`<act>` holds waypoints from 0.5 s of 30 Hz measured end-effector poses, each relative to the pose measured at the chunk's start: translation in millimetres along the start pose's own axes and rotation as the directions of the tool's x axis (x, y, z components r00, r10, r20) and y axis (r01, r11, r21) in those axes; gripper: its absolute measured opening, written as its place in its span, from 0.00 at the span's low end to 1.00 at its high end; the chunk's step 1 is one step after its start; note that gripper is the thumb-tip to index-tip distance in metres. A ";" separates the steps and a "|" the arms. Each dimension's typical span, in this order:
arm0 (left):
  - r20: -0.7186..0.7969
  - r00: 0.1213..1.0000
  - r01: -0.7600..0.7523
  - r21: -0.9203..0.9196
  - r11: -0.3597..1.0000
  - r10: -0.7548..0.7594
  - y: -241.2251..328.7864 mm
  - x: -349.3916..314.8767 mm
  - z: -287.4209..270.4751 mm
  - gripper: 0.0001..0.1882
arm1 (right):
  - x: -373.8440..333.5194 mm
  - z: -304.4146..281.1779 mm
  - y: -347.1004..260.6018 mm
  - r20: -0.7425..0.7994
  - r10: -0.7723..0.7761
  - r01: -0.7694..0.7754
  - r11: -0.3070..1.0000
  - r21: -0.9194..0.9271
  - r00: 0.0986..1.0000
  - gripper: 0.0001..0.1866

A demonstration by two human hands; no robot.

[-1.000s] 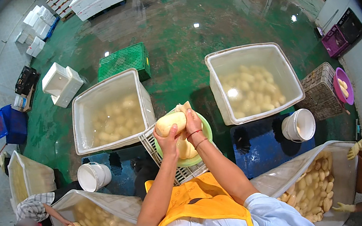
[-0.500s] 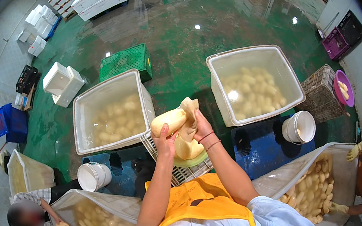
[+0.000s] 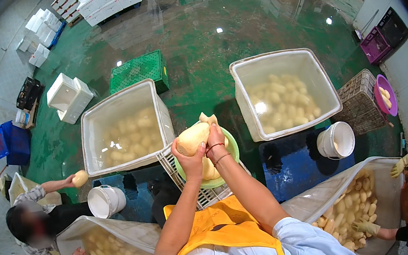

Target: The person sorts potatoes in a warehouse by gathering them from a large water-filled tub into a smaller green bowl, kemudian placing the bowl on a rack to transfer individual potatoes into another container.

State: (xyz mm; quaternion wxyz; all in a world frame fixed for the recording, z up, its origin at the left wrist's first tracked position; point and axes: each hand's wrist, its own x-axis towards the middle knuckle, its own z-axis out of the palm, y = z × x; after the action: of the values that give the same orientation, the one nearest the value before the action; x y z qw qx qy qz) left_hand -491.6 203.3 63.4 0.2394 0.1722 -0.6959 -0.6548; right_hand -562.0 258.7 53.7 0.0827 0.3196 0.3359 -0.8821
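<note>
In front of me, my left hand (image 3: 189,160) is wrapped round a thick, pale yellow oblong root vegetable (image 3: 192,139). At its right end my right hand (image 3: 215,138) is closed on a limp beige cloth (image 3: 208,118), which sticks up above the fingers and touches the vegetable. Below both hands is a light green bowl (image 3: 233,147) with more pale vegetables (image 3: 209,170) in it, partly hidden by my wrists. The bowl stands on a white slatted crate (image 3: 172,169).
Ahead stand a left tub (image 3: 162,113) and a right tub (image 3: 242,98) of vegetables in water. White buckets (image 3: 104,201) (image 3: 336,140) stand on blue pallets (image 3: 294,167). A person (image 3: 31,222) works at left, another person's gloved hand (image 3: 366,227) reaches into the right-hand near tub (image 3: 307,201).
The vegetable has turned to a shorter-looking angle, and the cloth has bunched up in my right hand, which moved left. The person at left has lifted a vegetable away from the near tub.
</note>
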 end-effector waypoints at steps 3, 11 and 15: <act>0.025 1.000 -0.014 -0.076 0.997 0.016 5.8 -1.3 1.0 0.36 | 16.6 -8.8 3.3 -0.014 0.084 -0.083 0.996 0.023 0.996 0.19; 0.093 0.936 0.328 -0.579 0.746 -0.339 11.9 13.7 -7.8 0.27 | 10.0 -25.3 -11.2 0.346 0.161 -0.218 0.967 0.135 0.924 0.19; 0.085 0.963 0.267 -0.445 0.855 -0.256 9.8 11.1 -8.9 0.32 | -6.2 -26.1 -5.0 0.433 -0.039 0.112 0.983 -0.144 0.901 0.17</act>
State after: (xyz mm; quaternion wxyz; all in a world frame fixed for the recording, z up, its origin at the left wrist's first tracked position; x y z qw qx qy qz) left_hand -495.1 190.7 74.6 0.1740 0.1972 -0.4969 -0.8270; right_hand -545.6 278.9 45.5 0.1465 0.0971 0.3938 -0.9023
